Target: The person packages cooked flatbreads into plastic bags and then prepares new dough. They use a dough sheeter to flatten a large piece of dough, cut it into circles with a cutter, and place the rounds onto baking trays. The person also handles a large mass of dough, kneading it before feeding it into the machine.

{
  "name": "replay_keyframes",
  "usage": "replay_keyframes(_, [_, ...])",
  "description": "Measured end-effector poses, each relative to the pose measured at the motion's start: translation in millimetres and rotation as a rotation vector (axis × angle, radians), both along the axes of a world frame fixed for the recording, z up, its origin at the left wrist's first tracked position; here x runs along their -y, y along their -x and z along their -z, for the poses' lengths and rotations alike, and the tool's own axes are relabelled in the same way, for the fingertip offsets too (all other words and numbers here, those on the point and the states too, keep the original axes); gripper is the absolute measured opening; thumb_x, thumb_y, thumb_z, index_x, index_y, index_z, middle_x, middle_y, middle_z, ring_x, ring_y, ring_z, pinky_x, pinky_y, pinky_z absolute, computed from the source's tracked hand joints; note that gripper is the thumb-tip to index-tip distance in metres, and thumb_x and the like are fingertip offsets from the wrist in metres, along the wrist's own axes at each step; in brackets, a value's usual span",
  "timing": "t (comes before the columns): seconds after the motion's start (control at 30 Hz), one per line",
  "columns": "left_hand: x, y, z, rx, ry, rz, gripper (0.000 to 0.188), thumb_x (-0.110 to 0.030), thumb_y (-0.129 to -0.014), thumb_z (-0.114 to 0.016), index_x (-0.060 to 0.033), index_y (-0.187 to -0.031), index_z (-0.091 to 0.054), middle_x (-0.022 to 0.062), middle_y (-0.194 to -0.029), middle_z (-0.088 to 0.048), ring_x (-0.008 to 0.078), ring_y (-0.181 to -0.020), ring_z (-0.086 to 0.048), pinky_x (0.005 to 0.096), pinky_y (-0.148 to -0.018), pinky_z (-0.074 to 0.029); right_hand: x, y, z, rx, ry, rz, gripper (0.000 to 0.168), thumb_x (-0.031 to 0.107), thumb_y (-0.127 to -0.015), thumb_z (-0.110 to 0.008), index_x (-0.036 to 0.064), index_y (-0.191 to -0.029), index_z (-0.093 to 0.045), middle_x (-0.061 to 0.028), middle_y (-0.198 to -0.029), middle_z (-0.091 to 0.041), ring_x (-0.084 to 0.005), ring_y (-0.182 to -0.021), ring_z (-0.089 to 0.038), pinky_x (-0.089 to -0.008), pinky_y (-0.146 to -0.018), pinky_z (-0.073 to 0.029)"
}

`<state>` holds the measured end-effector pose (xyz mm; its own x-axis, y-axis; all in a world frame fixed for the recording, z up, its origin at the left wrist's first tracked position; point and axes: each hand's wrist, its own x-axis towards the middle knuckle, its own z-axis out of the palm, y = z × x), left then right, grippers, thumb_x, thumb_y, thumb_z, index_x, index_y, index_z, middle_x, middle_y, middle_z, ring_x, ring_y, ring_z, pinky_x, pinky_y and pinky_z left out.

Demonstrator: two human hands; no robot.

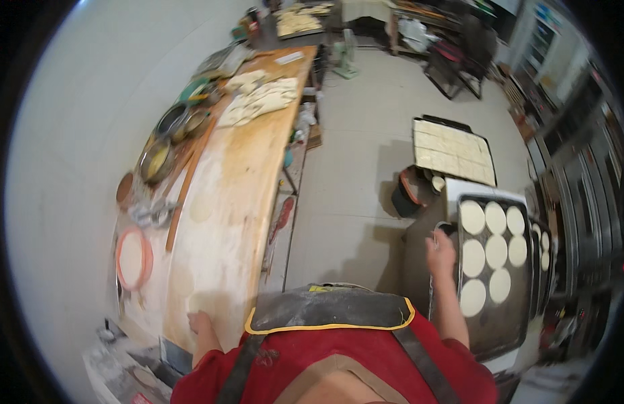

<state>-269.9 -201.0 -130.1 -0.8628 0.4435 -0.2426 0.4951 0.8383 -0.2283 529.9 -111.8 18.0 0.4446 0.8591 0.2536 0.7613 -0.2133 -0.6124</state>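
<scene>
My left hand (200, 322) is low at the near end of the floured wooden worktable (231, 202), its fingertips at the edge of a faint, pale dough round (199, 301). Whether it grips the round cannot be told. My right hand (440, 252) is raised beside the left edge of a dark baking tray (494, 328), with its fingers bent near a small dark, rimmed object (446, 228). A hold on that object is unclear. Several flat, pale dough rounds (496, 251) lie in rows on the tray.
Along the wall stand a pink-rimmed tub (146, 260), metal bowls (156, 160) and a long wooden stick (191, 187). Folded dough sheets (264, 101) lie farther up the table. A tray of cut dough (453, 149), a bucket (407, 197) and a folding chair (461, 60) are on the right.
</scene>
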Motion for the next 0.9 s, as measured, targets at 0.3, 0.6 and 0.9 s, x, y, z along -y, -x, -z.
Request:
replay_keyframes(0.3, [-60,-103,-143,0.737,-0.943,-0.006,0.029,-0.017,-0.068,-0.069,0.0024,-0.089,-0.066,0.0100,-0.080,-0.066,0.0171,-0.069,-0.061,0.0348,-0.059,-0.046,-93,326,-8,-0.592,0.319,-1.045,0.038,0.020,-0.082,-0.068,-0.002,-0.112,-0.062,-0.0145,-0.102,-0.068,-0.0257,-0.094,-0.066,-0.0372,-0.081,-0.051])
replay_keyframes(0.6, [-137,-33,-45,0.081,-0.746,0.427,0.044,-0.033,-0.086,-0.063,-0.0035,-0.118,-0.057,0.0145,-0.116,-0.059,0.0225,-0.111,-0.054,0.0358,-0.095,-0.041,-109,330,-5,-1.073,0.666,-0.665,0.041,0.025,-0.078,-0.070,-0.004,-0.107,-0.064,-0.0120,-0.087,-0.068,-0.0226,-0.077,-0.064,-0.0371,-0.071,-0.051])
replay_keyframes(0.9, [-180,-23,-63,-0.062,-0.483,0.390,0.042,-0.033,-0.088,-0.056,-0.0030,-0.118,-0.057,0.0145,-0.115,-0.059,0.0255,-0.107,-0.055,0.0394,-0.093,-0.044,5,21,1,-1.034,0.025,0.157,0.027,0.014,-0.075,-0.073,0.000,-0.096,-0.066,-0.0074,-0.087,-0.067,-0.0180,-0.074,-0.063,-0.0336,-0.067,-0.051])
